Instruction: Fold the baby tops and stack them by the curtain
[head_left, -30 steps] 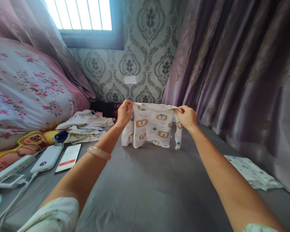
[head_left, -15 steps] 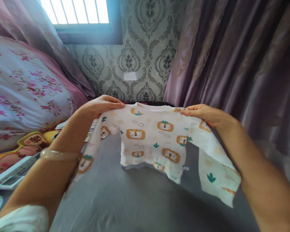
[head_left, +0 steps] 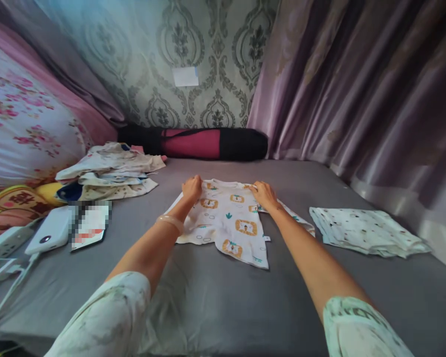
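A small white long-sleeved shirt [head_left: 223,213] with orange lion faces and green leaves lies spread on the grey sheet [head_left: 223,307], collar away from me. Its front hem is uneven, with the right part reaching lower. My left hand [head_left: 192,191] is closed on the shirt's left shoulder, its fingertips partly hidden. At the right shoulder, my right hand [head_left: 263,195] pinches the fabric beside the collar. Both sleeves lie outward, partly hidden behind my forearms.
Folded white cloth [head_left: 367,230] lies at the right. At the left are a clothes pile [head_left: 111,171], a phone with a blurred screen [head_left: 91,225], a white power bank [head_left: 54,230] and a power strip [head_left: 9,245]. A black and magenta bag [head_left: 193,144] lies along the wall.
The shirt has come down from being held up in the air to lying on the sheet, both hands still at its shoulders. My view has tilted downward.
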Demonstrator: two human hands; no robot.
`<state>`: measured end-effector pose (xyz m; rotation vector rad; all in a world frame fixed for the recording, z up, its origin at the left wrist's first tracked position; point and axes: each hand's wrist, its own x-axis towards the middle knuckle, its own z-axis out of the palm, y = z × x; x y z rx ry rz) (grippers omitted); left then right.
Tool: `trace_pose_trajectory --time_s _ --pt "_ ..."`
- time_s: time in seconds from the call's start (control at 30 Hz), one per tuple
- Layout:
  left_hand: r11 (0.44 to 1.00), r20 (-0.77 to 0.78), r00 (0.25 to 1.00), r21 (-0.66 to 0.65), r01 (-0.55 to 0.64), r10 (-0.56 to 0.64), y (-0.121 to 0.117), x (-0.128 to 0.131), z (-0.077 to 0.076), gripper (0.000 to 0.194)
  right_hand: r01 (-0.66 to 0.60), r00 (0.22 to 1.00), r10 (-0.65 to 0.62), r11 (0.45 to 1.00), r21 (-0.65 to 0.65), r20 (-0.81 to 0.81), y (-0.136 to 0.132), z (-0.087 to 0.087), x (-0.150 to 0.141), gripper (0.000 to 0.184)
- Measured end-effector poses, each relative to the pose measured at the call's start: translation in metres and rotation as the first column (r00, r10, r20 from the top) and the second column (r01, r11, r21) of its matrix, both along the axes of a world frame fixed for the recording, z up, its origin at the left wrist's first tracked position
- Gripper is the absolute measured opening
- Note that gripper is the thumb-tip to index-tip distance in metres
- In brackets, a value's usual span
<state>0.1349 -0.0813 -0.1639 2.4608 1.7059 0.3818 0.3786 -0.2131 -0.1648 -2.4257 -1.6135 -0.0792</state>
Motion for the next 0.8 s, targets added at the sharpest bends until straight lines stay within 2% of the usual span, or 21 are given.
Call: trace_pose_trajectory --time_s 0.07,0.23,0.43,0.63,0.8 --pt "0.998 -0.024 1.0 0.064 0.022 -0.021 0.003 -0.001 -0.008 0.035 -0.023 0.999 0.022 1.0 0.01 0.041 -0.002 -0.007 0.0 0.031" --pt "0.956 -0.093 0.979 0.22 0.196 -0.179 0.024 -0.011 -0.022 0.035 -0.067 0.992 0.068 0.998 -0.021 0.102 0.0 -0.015 0.007 0.033" --pt "0.887 -0.167 0.928 0.28 0.368 -0.332 0.051 -0.025 -0.031 0.035 -0.137 0.963 0.144 0.989 -0.048 0.226 0.014 -0.017 0.018 0.036" --pt "0.88 -0.187 0.914 0.258 0.4 -0.36 0.075 -0.024 -0.026 0.037 -0.202 0.941 0.216 0.976 -0.078 0.26 0.042 -0.014 0.031 0.037" --pt "0.901 -0.216 0.925 0.241 0.361 -0.313 0.093 -0.013 -0.021 0.039 -0.199 0.953 0.215 0.975 -0.094 0.213 0.067 -0.014 0.041 0.039"
